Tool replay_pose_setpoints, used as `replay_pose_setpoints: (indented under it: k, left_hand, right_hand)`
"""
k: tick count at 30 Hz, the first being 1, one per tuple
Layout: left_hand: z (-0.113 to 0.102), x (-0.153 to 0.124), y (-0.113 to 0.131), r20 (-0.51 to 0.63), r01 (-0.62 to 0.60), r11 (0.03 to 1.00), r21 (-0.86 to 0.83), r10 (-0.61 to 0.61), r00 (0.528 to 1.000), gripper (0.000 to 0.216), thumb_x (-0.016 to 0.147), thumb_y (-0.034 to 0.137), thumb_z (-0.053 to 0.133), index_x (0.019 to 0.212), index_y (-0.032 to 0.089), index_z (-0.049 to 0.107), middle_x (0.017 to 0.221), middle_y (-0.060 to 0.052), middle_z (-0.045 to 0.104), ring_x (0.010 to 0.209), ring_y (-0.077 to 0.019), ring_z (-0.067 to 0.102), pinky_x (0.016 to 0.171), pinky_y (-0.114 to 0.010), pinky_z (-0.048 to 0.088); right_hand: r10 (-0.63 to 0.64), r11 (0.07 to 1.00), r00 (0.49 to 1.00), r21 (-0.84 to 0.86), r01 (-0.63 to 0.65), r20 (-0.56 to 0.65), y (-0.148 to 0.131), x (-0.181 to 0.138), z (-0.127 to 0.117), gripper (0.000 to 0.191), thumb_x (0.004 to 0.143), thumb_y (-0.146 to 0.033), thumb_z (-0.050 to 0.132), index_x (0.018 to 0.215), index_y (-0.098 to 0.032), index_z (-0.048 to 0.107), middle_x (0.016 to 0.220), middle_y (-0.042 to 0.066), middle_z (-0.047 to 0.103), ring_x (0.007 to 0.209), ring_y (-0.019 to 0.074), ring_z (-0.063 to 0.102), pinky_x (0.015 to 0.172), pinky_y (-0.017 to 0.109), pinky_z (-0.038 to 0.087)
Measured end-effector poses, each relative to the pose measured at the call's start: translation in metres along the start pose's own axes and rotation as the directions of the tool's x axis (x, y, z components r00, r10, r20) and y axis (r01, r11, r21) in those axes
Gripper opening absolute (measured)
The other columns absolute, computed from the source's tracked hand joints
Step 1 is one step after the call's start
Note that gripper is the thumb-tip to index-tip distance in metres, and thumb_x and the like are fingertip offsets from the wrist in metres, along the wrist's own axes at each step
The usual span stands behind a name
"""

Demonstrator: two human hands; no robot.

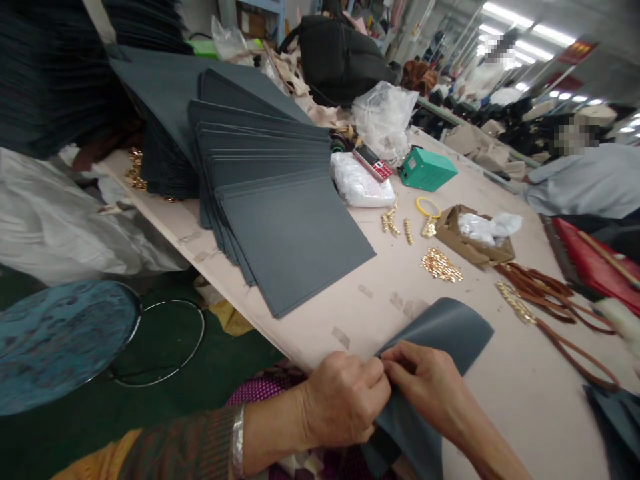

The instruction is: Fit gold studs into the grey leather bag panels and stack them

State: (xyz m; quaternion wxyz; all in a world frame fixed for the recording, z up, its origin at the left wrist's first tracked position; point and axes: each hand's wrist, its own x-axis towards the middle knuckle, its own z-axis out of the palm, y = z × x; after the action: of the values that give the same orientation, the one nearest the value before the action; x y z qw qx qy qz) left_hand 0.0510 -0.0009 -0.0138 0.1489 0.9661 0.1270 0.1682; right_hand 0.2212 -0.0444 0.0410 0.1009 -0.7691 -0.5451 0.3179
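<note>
A dark blue-grey sheet (445,327), leather-like, lies curled over the table's near edge, its lower part hanging toward my lap. My left hand (345,397) is closed on the sheet's left edge, fingers curled under. Right beside it, my right hand (423,373) pinches the same edge between thumb and fingers, and the hands touch. Anything small between the fingertips is hidden. Beyond the hands lies a heap of small gold metal pieces (441,265). To the left, a fanned stack of blue-grey sheets (300,233) covers the table edge.
Farther back are a green box (428,169), a red phone (373,163) on a white plastic packet (357,183), a yellow ring (429,207) and a cardboard box (467,243). Brown straps (545,293) lie to the right. A round blue stool (65,340) stands left; a person (590,180) sits at the far right.
</note>
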Motion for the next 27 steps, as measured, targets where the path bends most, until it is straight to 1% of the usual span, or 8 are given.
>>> replay_pose_setpoints:
  k: [4, 7, 12, 16, 19, 23, 25, 27]
  left_hand:
    - [-0.002, 0.000, -0.001, -0.007, -0.026, 1.000, 0.001, 0.026, 1.000, 0.027, 0.078, 0.034, 0.059, 0.097, 0.015, 0.055, 0.085, -0.002, 0.056, 0.064, -0.0183, 0.052, 0.048, -0.036, 0.039]
    - [-0.001, -0.001, 0.000, -0.018, -0.031, 0.999, 0.022, 0.032, 0.999, 0.023, 0.081, 0.031, 0.055, 0.096, 0.014, 0.055, 0.083, -0.002, 0.053, 0.061, -0.0168, 0.051, 0.045, -0.034, 0.036]
    - [0.000, -0.002, 0.000, -0.045, -0.048, 0.998, 0.027, 0.049, 0.998, 0.020, 0.083, 0.030, 0.051, 0.095, 0.015, 0.054, 0.082, -0.001, 0.051, 0.060, -0.0157, 0.050, 0.044, -0.032, 0.032]
    - [-0.003, -0.002, 0.002, 0.026, -0.003, 1.000, -0.005, 0.003, 1.000, 0.023, 0.081, 0.030, 0.054, 0.099, 0.016, 0.055, 0.084, -0.001, 0.054, 0.062, -0.0186, 0.052, 0.048, -0.036, 0.039]
    - [-0.002, -0.001, 0.002, 0.079, 0.073, 0.997, -0.025, -0.071, 0.994, 0.030, 0.078, 0.023, 0.053, 0.107, 0.017, 0.055, 0.090, -0.003, 0.059, 0.070, -0.0229, 0.057, 0.055, -0.039, 0.046]
    - [-0.001, 0.002, 0.003, 0.041, 0.085, 0.995, -0.048, -0.083, 0.996, 0.039, 0.069, 0.011, 0.049, 0.107, 0.017, 0.057, 0.093, -0.005, 0.061, 0.077, -0.0248, 0.061, 0.063, -0.039, 0.052]
    - [0.001, -0.001, 0.003, 0.033, 0.111, 0.991, -0.070, -0.109, 0.994, 0.047, 0.065, 0.006, 0.046, 0.109, 0.018, 0.058, 0.097, -0.006, 0.062, 0.081, -0.0238, 0.063, 0.069, -0.036, 0.053]
    - [0.008, -0.006, -0.001, -0.012, 0.148, 0.985, -0.091, -0.150, 0.989, 0.055, 0.066, 0.003, 0.043, 0.116, 0.021, 0.056, 0.108, -0.006, 0.062, 0.086, -0.0213, 0.066, 0.074, -0.033, 0.053]
  right_hand:
    - [0.137, 0.988, 0.987, 0.058, -0.142, 0.086, 0.006, 0.007, 0.000, 0.022, 0.075, -0.036, 0.055, 0.063, -0.021, 0.066, 0.057, 0.000, 0.066, 0.056, 0.0171, 0.059, 0.052, 0.026, 0.039]
    - [0.152, 0.977, 0.971, 0.120, -0.175, 0.184, 0.010, 0.013, -0.001, 0.023, 0.076, -0.037, 0.054, 0.063, -0.020, 0.063, 0.054, 0.000, 0.063, 0.051, 0.0144, 0.055, 0.048, 0.024, 0.037]
    - [0.167, 0.976, 0.957, 0.099, -0.195, 0.238, 0.008, 0.022, -0.005, 0.015, 0.072, -0.027, 0.057, 0.061, -0.019, 0.058, 0.052, 0.000, 0.062, 0.048, 0.0119, 0.053, 0.046, 0.021, 0.036]
    - [0.212, 0.963, 0.949, 0.114, -0.244, 0.235, 0.001, 0.028, -0.009, 0.008, 0.069, -0.018, 0.059, 0.061, -0.019, 0.058, 0.048, -0.001, 0.061, 0.046, 0.0120, 0.054, 0.042, 0.019, 0.036]
    - [0.162, 0.975, 0.972, 0.124, -0.184, 0.169, -0.002, 0.029, -0.008, 0.009, 0.065, -0.013, 0.062, 0.059, -0.018, 0.060, 0.045, -0.002, 0.059, 0.044, 0.0118, 0.054, 0.041, 0.019, 0.034]
    - [0.122, 0.979, 0.993, 0.162, -0.120, 0.003, -0.003, 0.018, -0.003, 0.006, 0.066, -0.012, 0.065, 0.063, -0.017, 0.064, 0.050, -0.002, 0.062, 0.048, 0.0120, 0.056, 0.044, 0.019, 0.036]
    - [0.089, 0.979, 0.988, 0.194, -0.064, -0.124, -0.002, 0.007, -0.002, 0.003, 0.069, -0.015, 0.066, 0.070, -0.018, 0.067, 0.060, -0.001, 0.067, 0.056, 0.0125, 0.059, 0.050, 0.020, 0.041]
    - [0.030, 0.954, 0.933, 0.289, 0.080, -0.357, 0.004, -0.007, -0.007, 0.008, 0.075, -0.019, 0.064, 0.081, -0.018, 0.069, 0.073, 0.000, 0.070, 0.066, 0.0133, 0.062, 0.061, 0.022, 0.047]
